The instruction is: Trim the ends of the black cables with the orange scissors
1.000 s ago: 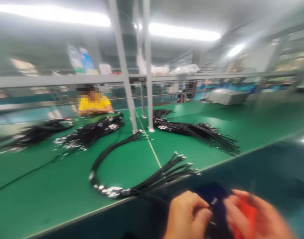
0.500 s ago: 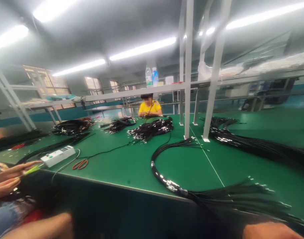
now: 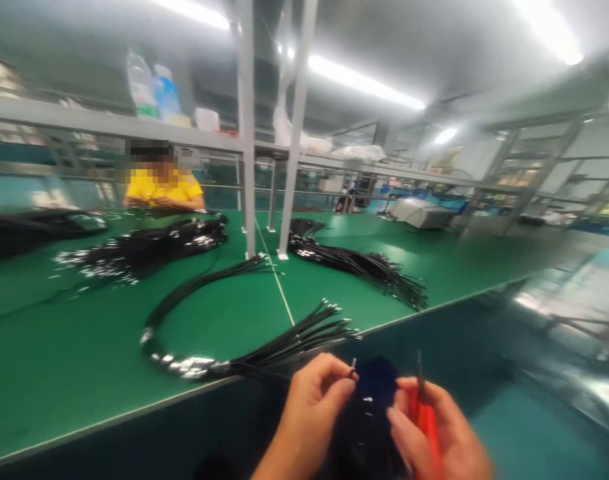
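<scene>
Near the table edge, my left hand (image 3: 317,400) is closed, with thumb and forefinger pinching the end of a black cable (image 3: 353,371); a short pale tip sticks up from them. My right hand (image 3: 439,427) is wrapped round a red-handled tool (image 3: 427,427). Its thin dark tip points up, apart from the cable end; whether it is scissors or pliers I cannot make out. Beyond my left hand, a curved bundle of black cables (image 3: 279,343) lies on the green table (image 3: 219,310), its loose pale-tipped ends fanned toward the right.
More black cable bundles (image 3: 154,247) lie at the left, and another bundle (image 3: 354,260) lies at the right. White shelf posts (image 3: 248,167) rise from the table under a shelf holding bottles (image 3: 167,93). A person in yellow (image 3: 164,187) sits opposite. A pale box (image 3: 422,213) stands farther right.
My view has swung to the right, and the neighbour's hands at the left have left it. Both my hands have risen into view, with the cable end and the red-handled tool now visible.
</scene>
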Motion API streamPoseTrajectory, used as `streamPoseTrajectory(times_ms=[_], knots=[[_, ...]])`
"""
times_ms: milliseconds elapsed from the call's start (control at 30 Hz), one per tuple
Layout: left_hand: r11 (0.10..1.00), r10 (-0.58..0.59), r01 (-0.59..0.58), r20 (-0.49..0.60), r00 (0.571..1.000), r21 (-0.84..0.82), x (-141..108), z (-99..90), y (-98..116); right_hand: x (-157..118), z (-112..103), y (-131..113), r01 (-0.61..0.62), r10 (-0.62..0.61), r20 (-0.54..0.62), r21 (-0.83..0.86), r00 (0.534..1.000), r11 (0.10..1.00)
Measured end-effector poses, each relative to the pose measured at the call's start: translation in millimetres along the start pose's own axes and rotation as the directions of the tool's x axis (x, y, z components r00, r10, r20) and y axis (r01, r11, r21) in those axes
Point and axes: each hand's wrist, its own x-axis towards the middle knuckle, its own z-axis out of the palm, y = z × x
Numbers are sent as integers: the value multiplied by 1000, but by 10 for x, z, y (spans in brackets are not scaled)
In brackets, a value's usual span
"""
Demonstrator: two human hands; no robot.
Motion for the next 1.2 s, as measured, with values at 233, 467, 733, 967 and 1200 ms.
streamPoseTrajectory(times_ms=[233,467,733,967,1200], knots=[[982,29,-36,38,999,187,-73,16,4,-66,450,-316,-26,36,-66,143,997,989],[946,116,-120,32,993,300,-81,35,-81,-37,465,-202,-40,49,-93,88,994,995],[983,1,-13,66,998,181,-48,-30,-107,-138,460,8,-164,161,32,248,986,955],[994,-53,46,76,996,95,-40,-109,-92,-106,435,-58,-206,216,3,307,976,929],[971,-139,159,119,983,-178,-20,-180,-101,-72,401,-159,-247,256,9,292,967,924]])
